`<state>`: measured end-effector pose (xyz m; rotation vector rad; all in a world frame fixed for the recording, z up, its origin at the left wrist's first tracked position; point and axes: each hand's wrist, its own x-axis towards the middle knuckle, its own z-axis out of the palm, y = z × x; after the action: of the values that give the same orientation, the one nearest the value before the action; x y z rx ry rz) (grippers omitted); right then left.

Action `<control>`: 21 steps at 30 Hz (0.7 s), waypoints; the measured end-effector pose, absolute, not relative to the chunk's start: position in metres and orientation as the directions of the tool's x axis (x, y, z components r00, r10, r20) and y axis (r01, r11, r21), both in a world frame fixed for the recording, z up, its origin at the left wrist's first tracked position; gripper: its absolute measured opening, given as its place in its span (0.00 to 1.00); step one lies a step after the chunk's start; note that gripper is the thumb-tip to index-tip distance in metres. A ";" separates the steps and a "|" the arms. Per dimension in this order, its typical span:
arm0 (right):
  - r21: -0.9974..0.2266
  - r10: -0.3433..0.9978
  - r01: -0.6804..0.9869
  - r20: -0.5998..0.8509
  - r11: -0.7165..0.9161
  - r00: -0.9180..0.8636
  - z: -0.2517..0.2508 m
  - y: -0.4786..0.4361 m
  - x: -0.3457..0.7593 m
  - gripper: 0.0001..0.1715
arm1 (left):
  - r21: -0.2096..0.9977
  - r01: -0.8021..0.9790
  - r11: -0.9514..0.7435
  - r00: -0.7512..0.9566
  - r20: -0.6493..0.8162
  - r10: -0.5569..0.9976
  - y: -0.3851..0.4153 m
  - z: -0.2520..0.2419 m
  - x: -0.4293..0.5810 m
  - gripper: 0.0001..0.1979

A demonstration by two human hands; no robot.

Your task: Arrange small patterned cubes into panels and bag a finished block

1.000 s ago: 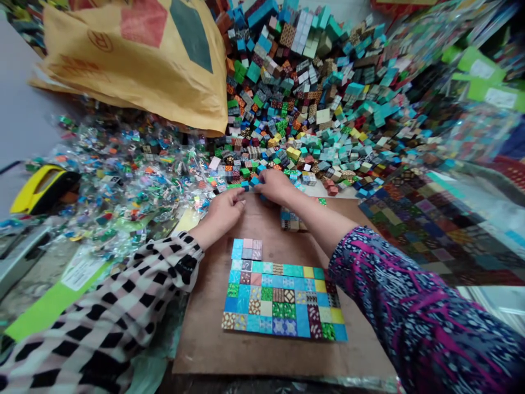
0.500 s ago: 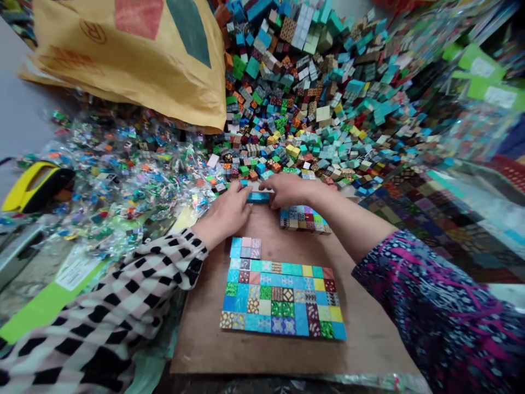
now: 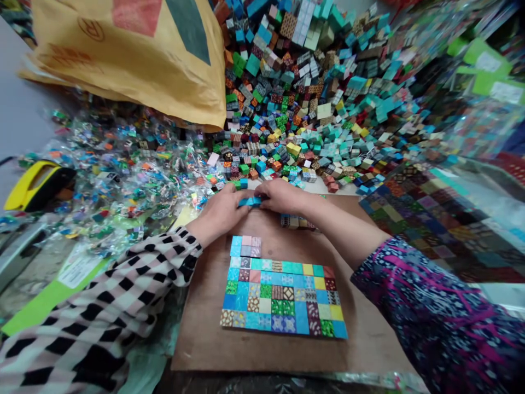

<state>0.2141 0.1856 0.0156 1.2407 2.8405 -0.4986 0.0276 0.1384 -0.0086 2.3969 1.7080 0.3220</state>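
At the far edge of a brown board (image 3: 262, 353), my left hand (image 3: 223, 214) and my right hand (image 3: 283, 197) meet over a short row of blue cubes (image 3: 250, 202). Fingers of both hands are closed on its two ends. A flat rectangle of patterned cubes (image 3: 283, 298) lies nearer to me on the board, with a small block of blue and pink cubes (image 3: 246, 247) against its upper left corner. Under my right wrist, another group of patterned cubes (image 3: 293, 221) is partly hidden.
Behind the board rises a large heap of loose coloured cubes (image 3: 283, 115). Small clear bags of pieces (image 3: 135, 169) spread to the left, below a yellow bag (image 3: 143, 60). A yellow and black tool (image 3: 35, 186) lies far left. Patterned cube sheets (image 3: 426, 219) lie at right.
My hands have closed in on the blue row, and it now sits slightly lower between them. My right forearm covers more of the cube group beneath it.
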 end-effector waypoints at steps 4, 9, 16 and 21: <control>-0.243 0.782 0.784 -0.129 0.571 -0.610 0.017 0.179 0.211 0.10 | 0.297 0.924 -0.239 0.242 0.026 0.970 0.135 -0.007 0.026 0.13; -0.281 0.859 0.852 -0.142 0.441 -0.491 0.022 0.170 0.201 0.21 | 0.465 0.882 -0.078 0.089 -0.001 0.996 0.131 -0.003 0.028 0.21; -0.447 0.770 0.766 -0.225 0.463 -0.597 0.029 0.163 0.193 0.18 | 0.655 0.755 -0.029 0.186 -0.172 0.967 0.131 0.000 0.028 0.18; -0.504 0.727 0.682 -0.144 0.530 -0.671 0.024 0.159 0.195 0.24 | 0.767 0.641 -0.013 0.251 -0.193 0.948 0.129 0.001 0.032 0.14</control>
<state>0.1951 0.1587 0.0244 1.3024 2.8204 -0.8693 0.0317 0.1293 0.0013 1.7356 1.4709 0.4923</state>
